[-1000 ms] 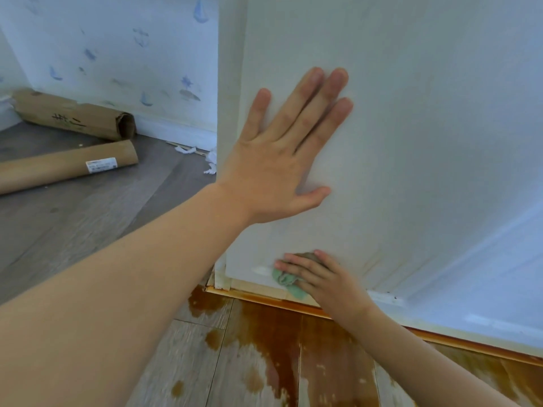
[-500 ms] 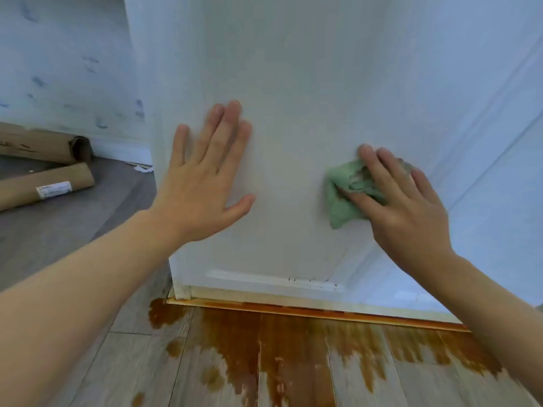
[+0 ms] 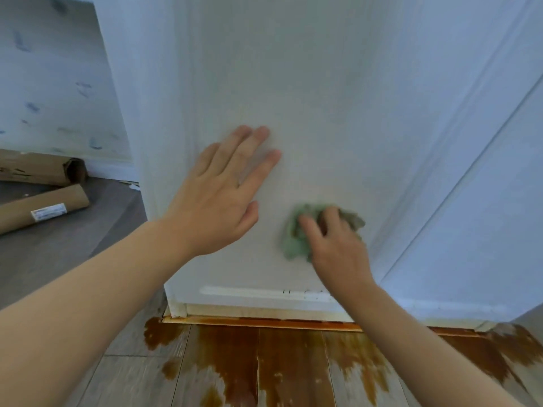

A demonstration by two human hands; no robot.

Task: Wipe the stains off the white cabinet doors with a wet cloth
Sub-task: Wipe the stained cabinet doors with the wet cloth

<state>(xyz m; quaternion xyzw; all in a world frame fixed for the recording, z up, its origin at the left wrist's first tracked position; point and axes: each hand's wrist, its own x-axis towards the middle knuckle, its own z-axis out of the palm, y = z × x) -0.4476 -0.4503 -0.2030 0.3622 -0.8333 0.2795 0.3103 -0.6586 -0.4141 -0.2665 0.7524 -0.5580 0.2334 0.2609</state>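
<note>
A white cabinet door [image 3: 308, 98] fills the middle of the head view, with a second door [image 3: 476, 201] angled to its right. My left hand [image 3: 223, 195] lies flat against the door, fingers straight and spread. Lower and to the right, my right hand [image 3: 335, 248] presses a crumpled green cloth [image 3: 296, 239] against the door's lower part, fingers curled over it. The hand hides much of the cloth. Small dark marks [image 3: 296, 292] show near the door's bottom edge.
Brown stains [image 3: 235, 353] spread over the wooden floor below the cabinet's base strip [image 3: 264, 320]. Two cardboard tubes [image 3: 44, 210] lie on the grey floor at the left, by a wall [image 3: 53, 83] with blue smudges.
My right hand has carried the cloth down and a little leftward on the door. My left hand has stayed pressed flat on the door.
</note>
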